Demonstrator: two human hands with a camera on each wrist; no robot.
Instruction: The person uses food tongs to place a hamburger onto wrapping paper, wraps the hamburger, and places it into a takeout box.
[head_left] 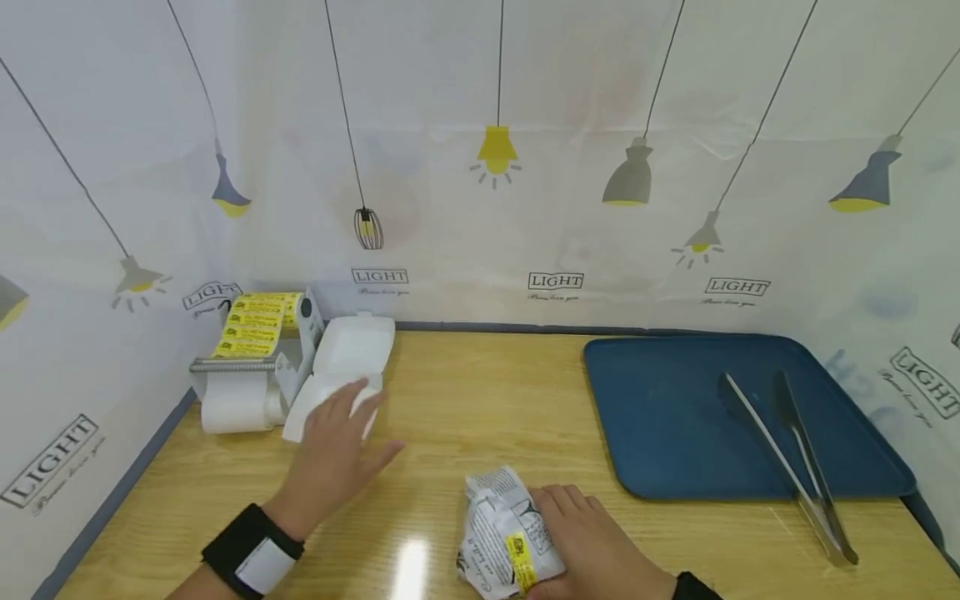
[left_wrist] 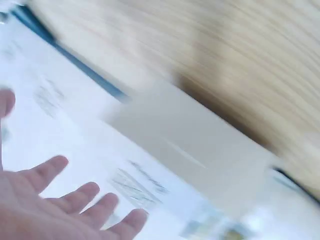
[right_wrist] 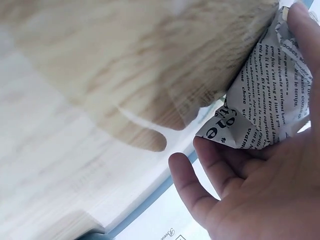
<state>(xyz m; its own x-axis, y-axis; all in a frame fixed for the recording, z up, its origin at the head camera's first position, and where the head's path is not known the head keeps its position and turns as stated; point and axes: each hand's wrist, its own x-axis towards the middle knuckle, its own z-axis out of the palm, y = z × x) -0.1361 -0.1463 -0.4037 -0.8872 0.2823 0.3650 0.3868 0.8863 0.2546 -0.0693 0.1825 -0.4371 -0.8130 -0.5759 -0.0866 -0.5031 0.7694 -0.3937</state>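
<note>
A package wrapped in newsprint-patterned paper (head_left: 498, 517), with a yellow label (head_left: 521, 560) on its side, rests near the table's front edge. My right hand (head_left: 592, 546) grips it from the right; in the right wrist view the thumb lies on one side of the printed paper (right_wrist: 270, 95) and fingers on the other. My left hand (head_left: 330, 454) reaches forward with fingers spread over the near part of an open white hinged-lid box (head_left: 354, 346). Whether those fingertips touch the box cannot be told. The left wrist view is blurred, showing the hand (left_wrist: 75, 205) with nothing in it.
Left of the box stands a label dispenser (head_left: 303, 354) with a roll of yellow labels (head_left: 255, 325) and white backing paper (head_left: 240, 404) hanging below. At the right lies a blue tray (head_left: 660, 417) with metal tongs (head_left: 761, 425) across it. A lamp-patterned sheet (head_left: 435, 208) surrounds the table.
</note>
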